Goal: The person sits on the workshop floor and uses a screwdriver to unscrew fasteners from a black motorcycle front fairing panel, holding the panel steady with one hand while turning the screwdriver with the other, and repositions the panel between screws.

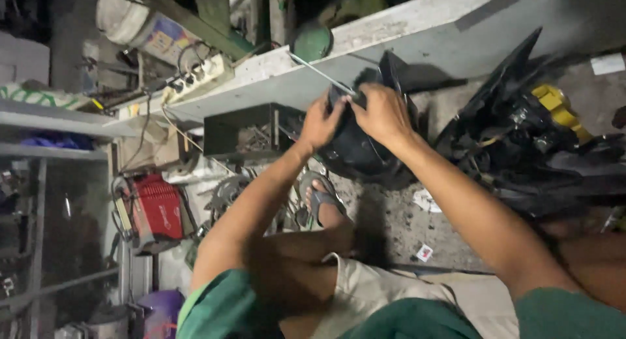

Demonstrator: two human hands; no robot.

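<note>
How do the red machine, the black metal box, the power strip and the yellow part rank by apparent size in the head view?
1. Red machine and black metal box: alike, not ranked.
2. Power strip.
3. Yellow part, smallest.

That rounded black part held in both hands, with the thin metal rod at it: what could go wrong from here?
The thin metal rod could slip off the rounded black part and jab the left hand, which sits close beside the right hand. If the part drops, it may land on the sandalled foot just below. The light is dim, so small bits could get lost on the littered concrete floor.
</note>
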